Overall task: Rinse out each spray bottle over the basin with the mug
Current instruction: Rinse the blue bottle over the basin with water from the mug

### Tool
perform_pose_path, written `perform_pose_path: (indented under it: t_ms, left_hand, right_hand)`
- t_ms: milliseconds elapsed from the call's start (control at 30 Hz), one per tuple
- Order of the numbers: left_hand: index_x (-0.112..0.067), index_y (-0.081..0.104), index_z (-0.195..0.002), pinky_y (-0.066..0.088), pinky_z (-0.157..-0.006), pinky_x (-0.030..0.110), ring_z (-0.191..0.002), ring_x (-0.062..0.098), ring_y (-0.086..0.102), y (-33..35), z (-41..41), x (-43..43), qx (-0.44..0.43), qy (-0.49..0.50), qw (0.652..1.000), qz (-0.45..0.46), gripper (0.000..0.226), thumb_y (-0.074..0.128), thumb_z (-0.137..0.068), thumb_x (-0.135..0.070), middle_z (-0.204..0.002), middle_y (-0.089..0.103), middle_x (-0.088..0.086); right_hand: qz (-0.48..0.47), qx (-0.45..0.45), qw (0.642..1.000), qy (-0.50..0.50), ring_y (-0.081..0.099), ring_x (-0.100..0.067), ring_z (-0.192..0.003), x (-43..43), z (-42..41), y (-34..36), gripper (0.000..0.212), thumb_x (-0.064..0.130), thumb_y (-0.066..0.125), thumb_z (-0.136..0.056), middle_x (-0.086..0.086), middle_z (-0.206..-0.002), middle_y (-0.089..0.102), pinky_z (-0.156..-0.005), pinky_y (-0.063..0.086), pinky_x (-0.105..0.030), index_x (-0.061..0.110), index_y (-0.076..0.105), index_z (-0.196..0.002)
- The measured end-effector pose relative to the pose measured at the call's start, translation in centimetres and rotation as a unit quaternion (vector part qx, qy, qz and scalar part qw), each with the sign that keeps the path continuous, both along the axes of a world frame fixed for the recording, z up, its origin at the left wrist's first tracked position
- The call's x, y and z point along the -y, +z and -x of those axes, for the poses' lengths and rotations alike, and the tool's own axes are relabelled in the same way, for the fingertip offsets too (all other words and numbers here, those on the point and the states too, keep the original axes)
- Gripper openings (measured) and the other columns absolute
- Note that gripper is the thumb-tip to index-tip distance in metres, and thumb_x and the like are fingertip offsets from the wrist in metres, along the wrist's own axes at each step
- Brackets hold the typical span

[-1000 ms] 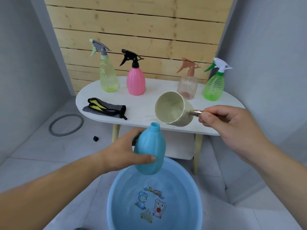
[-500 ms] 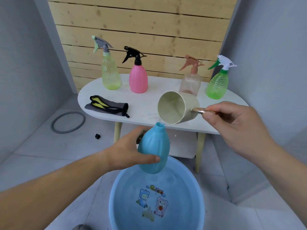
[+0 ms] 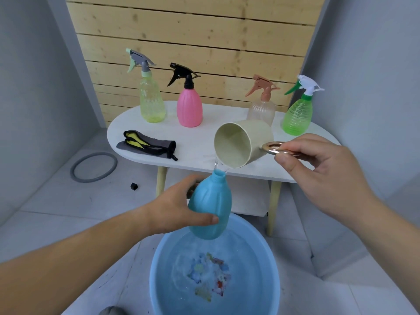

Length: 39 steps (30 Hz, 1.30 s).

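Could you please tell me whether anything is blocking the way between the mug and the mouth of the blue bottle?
Nothing visible does. The mug, tilted by the right hand, pours straight into the uncapped blue bottle, which the left hand holds over the basin.

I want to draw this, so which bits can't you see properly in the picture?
Head view only:
- How full the blue bottle is: its opaque wall hides the inside.
- The picture on the basin floor: rippling water blurs it.
- The basin's near rim: cut off by the bottom edge.
- Fingers of the left hand: mostly behind the bottle.
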<state>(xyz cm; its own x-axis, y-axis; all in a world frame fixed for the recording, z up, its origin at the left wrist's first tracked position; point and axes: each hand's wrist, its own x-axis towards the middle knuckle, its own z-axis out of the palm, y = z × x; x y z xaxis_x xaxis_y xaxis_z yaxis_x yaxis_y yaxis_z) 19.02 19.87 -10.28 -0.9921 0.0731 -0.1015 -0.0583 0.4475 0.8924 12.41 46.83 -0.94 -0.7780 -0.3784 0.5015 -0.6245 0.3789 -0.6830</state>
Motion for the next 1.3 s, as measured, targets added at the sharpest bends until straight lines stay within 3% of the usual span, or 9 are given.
perform_pose_path:
  t_ms: [133,267,500,667,1033,1300]
  left_hand:
    - [-0.038,0.052,-0.131,0.057,-0.095,0.027,-0.115,0.000,0.062,-0.12,0.04,-0.02,0.004,-0.002,1.000,0.005,0.075,0.094,-0.070,-0.028,-0.120,0.065,-0.016]
    - [-0.037,0.052,-0.132,0.057,-0.095,0.026,-0.115,0.001,0.062,-0.14,0.13,0.02,0.002,-0.002,1.000,0.007,0.075,0.094,-0.070,-0.027,-0.120,0.065,-0.015]
    - [-0.039,0.051,-0.132,0.057,-0.096,0.028,-0.114,-0.001,0.062,-0.49,0.12,0.03,0.008,-0.008,1.000,0.014,0.088,0.090,-0.054,-0.051,-0.119,0.065,-0.019]
    - [-0.039,0.051,-0.131,0.057,-0.097,0.032,-0.114,0.002,0.063,-0.58,0.13,0.09,0.007,-0.006,1.000,0.006,0.087,0.089,-0.053,-0.052,-0.119,0.065,-0.018]
    - [-0.042,0.052,-0.129,0.058,-0.097,0.033,-0.114,0.002,0.063,-0.88,0.11,0.19,0.012,-0.006,1.000,-0.001,0.083,0.091,-0.057,-0.048,-0.118,0.066,-0.018]
    - [-0.040,0.052,-0.130,0.059,-0.096,0.034,-0.114,0.004,0.063,-0.95,0.04,0.03,0.010,-0.007,1.000,-0.003,0.086,0.089,-0.054,-0.052,-0.119,0.066,-0.016]
  right_hand:
    - [-0.007,-0.032,0.999,-0.001,0.066,-0.013,-0.096,0.04,0.07,-0.16,0.010,0.028,0.070,-0.089,0.013,-0.096,0.069,-0.089,0.053,-0.031,0.036,0.072,-0.095]
    - [-0.025,-0.061,0.998,-0.010,0.066,-0.013,-0.097,0.02,0.22,-0.34,0.016,0.029,0.065,-0.088,0.010,-0.099,0.070,-0.089,0.053,-0.035,0.024,0.076,-0.098]
    - [-0.049,-0.122,0.991,-0.005,0.062,0.002,-0.094,-0.02,-0.08,-0.05,0.012,0.024,0.066,-0.088,0.013,-0.097,0.067,-0.085,0.041,-0.007,0.032,0.069,-0.096]
    - [-0.062,-0.157,0.986,-0.015,0.058,0.005,-0.091,-0.14,0.05,-0.30,0.013,0.021,0.066,-0.088,0.008,-0.093,0.063,-0.084,0.038,-0.005,0.014,0.075,-0.094]
    - [-0.076,-0.228,0.971,-0.007,0.064,-0.025,-0.090,-0.14,-0.07,-0.48,0.012,0.016,0.068,-0.087,-0.002,-0.094,0.066,-0.082,0.049,-0.032,0.008,0.075,-0.093]
    - [-0.113,-0.319,0.941,0.026,0.061,-0.033,-0.092,0.16,0.09,-0.78,0.009,0.010,0.069,-0.086,-0.010,-0.090,0.066,-0.089,0.047,-0.037,0.002,0.074,-0.087]
